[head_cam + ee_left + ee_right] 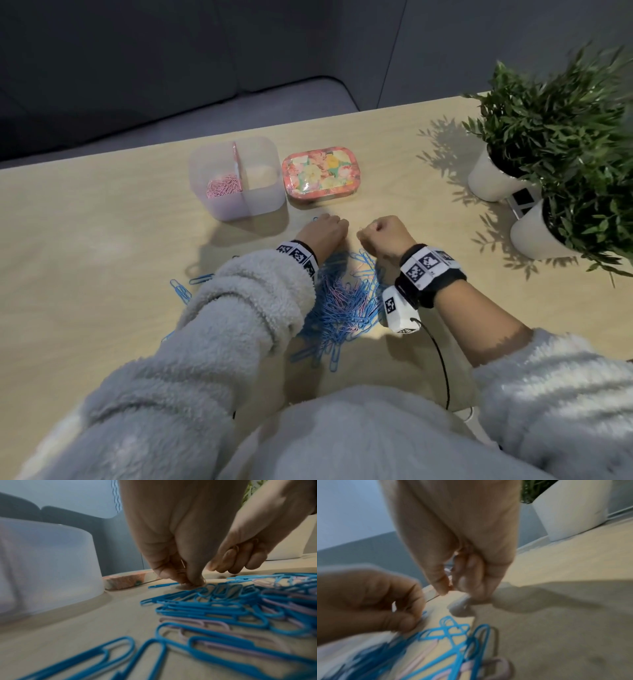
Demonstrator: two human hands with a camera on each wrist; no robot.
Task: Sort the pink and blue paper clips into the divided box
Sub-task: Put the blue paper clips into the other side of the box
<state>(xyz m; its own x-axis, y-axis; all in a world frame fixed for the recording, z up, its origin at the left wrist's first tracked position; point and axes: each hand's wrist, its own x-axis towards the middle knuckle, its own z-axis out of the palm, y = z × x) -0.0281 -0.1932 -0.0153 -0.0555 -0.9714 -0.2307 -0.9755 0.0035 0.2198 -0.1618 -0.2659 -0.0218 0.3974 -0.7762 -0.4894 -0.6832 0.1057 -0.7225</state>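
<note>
A mixed pile of blue and pink paper clips (342,305) lies on the wooden table between my forearms. Behind it stands the translucent divided box (263,202); pink clips (222,188) fill the bottom of its left compartment, and I see nothing in the right one. My left hand (329,228) is curled at the pile's far edge, fingertips (190,582) down on the table, pinching pale pink clips (181,566). My right hand (373,234) hovers beside it, fingers curled round a few pink clips (237,548), also seen as pink clips (448,572) in the right wrist view.
A floral tin (318,176) sits right of the box. Two white pots with green plants (496,178) (537,233) stand at the table's right side. Stray blue clips (181,287) lie left of my left sleeve. The table's far edge runs behind the box.
</note>
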